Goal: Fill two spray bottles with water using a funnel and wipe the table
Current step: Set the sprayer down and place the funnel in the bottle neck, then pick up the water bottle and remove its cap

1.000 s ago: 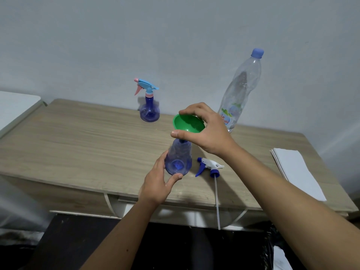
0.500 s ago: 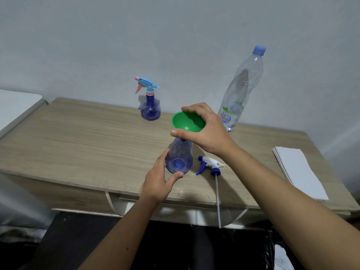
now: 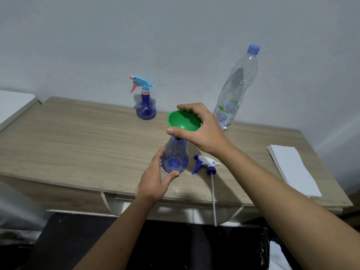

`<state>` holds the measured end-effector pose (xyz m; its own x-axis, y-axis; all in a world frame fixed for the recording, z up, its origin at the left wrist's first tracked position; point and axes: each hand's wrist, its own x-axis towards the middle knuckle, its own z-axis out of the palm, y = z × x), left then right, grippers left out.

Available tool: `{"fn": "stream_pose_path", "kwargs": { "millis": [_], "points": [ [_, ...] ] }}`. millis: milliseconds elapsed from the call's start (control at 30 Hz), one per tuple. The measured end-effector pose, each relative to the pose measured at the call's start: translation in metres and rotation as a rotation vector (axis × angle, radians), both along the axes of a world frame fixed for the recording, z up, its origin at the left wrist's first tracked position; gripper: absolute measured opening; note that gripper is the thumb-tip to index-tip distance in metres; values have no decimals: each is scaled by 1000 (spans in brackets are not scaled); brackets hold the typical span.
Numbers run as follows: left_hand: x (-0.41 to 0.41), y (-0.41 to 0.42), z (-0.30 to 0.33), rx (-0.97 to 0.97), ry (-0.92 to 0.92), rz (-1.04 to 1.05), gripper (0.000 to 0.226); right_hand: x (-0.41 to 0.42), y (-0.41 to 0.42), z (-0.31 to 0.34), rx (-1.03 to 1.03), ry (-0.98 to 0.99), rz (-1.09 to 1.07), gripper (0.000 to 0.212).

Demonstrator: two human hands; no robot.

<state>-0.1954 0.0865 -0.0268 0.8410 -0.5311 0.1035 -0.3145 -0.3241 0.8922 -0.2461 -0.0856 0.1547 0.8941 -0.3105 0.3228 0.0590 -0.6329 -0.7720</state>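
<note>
Little is changing: the right hand is still gripping one green funnel atop the open spray bottle, the left hand cupping its base; a second, capped spray bottle is standing at upper centre.

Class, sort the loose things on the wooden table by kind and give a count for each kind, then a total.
Spray bottles: 2
Loose spray head: 1
Funnel: 1
Water bottle: 1
Stack of paper towels: 1
Total: 6
</note>
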Motion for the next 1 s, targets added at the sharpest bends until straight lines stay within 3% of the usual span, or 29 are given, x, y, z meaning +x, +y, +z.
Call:
{"fn": "stream_pose_path", "kwargs": {
  "millis": [300, 400, 600, 767, 900, 1000],
  "points": [
    [-8, -2, -2, 31, -35, 34, 107, -9, -1, 4, 14, -58, -5, 64],
    [-15, 4, 2, -26, 35, 81, 110, -21, -8, 8, 39, -79, -21, 60],
    [-62, 21, 17, -161, 162, 243, 86, -55, -30, 19, 97, -95, -112, 50],
    [-91, -2, 56, -197, 188, 175, 67, -85, -50, 25, 116, -97, -165, 58],
    [-93, -45, 86, -233, 177, 101, 70, -101, -70, 32, 105, -102, -204, 67],
    [-89, -81, 98, -254, 172, 50, 72, -102, -88, 34, 103, -94, -240, 62]
  ]
}}
